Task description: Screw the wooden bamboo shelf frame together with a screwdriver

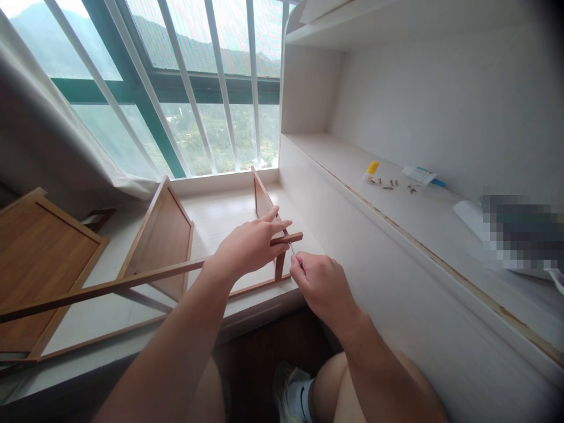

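A long brown wooden rail [167, 271] runs from the left edge to an end near the middle. My left hand [244, 247] lies over that end, its fingers stretched out, with the rail held between them and the thumb. My right hand [324, 288] is closed around a thin metal-shafted tool [292, 249]. The tool's tip meets the rail's underside near its end; its handle is hidden in my fist. Below the rail, an upright wooden panel [265, 205] stands partly covered by my left hand. Another framed panel [161, 235] stands farther left.
A larger wooden panel [48, 252] leans at the far left. On the right shelf [423, 235] lie several small screws [390, 183], a yellow-capped container [371, 170] and a white-and-blue packet [423, 175]. A barred window [194, 129] and a curtain [74, 117] are behind.
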Demonstrator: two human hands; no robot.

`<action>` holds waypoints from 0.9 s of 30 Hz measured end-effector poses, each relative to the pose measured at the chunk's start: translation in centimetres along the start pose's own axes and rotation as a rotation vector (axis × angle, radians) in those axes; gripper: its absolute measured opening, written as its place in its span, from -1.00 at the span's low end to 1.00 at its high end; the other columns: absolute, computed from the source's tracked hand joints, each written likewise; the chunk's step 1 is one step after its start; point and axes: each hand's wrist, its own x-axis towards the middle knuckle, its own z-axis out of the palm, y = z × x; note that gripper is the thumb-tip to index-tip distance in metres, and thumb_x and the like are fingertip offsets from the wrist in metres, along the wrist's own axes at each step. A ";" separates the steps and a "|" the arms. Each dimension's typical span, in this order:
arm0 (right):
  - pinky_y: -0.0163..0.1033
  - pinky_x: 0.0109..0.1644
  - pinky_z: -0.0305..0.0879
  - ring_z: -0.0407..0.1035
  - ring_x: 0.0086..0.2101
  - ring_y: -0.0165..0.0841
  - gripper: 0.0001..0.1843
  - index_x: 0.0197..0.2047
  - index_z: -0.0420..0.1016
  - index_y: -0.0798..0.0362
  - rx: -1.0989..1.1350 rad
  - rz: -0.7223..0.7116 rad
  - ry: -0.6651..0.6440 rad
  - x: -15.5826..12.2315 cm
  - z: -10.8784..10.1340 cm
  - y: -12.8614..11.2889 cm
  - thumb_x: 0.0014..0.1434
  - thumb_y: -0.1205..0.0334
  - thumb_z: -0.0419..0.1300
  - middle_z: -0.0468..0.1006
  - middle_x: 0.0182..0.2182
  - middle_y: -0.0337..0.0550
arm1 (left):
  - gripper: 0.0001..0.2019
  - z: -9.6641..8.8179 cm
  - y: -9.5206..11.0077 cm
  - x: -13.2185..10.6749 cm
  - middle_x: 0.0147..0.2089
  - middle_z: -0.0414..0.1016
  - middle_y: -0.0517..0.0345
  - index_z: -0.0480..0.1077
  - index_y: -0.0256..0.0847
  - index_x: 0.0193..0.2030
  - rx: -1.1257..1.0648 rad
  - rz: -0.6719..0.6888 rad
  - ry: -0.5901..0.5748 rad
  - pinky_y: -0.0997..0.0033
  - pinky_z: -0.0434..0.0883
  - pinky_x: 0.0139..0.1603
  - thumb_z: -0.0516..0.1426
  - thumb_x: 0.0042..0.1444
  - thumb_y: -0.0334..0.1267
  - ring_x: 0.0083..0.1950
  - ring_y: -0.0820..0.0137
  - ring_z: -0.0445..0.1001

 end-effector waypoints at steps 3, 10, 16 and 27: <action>-0.23 -0.45 -0.23 -0.11 -0.58 -0.43 -0.62 -0.57 0.06 0.04 0.102 0.014 -0.025 0.0 -0.1 -0.1 0.27 0.18 -0.01 0.12 -0.66 -0.31 | -0.51 0.0 0.0 0.0 0.47 -0.10 0.19 0.23 0.16 0.27 0.003 -0.001 0.000 0.26 0.43 -0.05 0.01 0.21 0.10 -0.01 0.18 0.53; -0.26 -0.46 -0.16 -0.05 -0.57 -0.45 -0.58 -0.57 0.04 0.04 0.374 0.094 0.006 -0.5 1.1 0.6 0.30 0.11 -0.01 0.10 -0.67 -0.35 | -0.51 0.1 -0.2 0.0 0.48 -0.12 0.20 0.21 0.18 0.28 -0.012 0.001 -0.004 0.28 0.43 -0.05 0.01 0.21 0.08 -0.01 0.20 0.54; -0.31 -0.59 -0.17 -0.12 -0.67 -0.49 -0.57 -0.56 0.00 0.00 1.465 0.417 -0.107 -1.4 3.0 -0.9 0.31 0.05 -0.04 -0.02 -0.70 -0.41 | -0.52 0.1 -0.1 0.0 0.47 -0.09 0.24 0.23 0.19 0.26 0.003 0.007 0.014 0.29 0.44 -0.07 0.01 0.21 0.09 -0.02 0.20 0.54; -0.38 -0.63 -0.20 -0.21 -0.67 -0.53 -0.60 -0.52 -0.02 0.03 2.232 0.522 -0.238 -1.8 3.3 -1.9 0.31 0.15 0.04 -0.03 -0.67 -0.42 | -0.53 0.1 -0.1 0.1 0.47 -0.09 0.21 0.23 0.20 0.26 0.004 0.005 0.004 0.31 0.44 -0.08 0.03 0.20 0.07 -0.07 0.25 0.55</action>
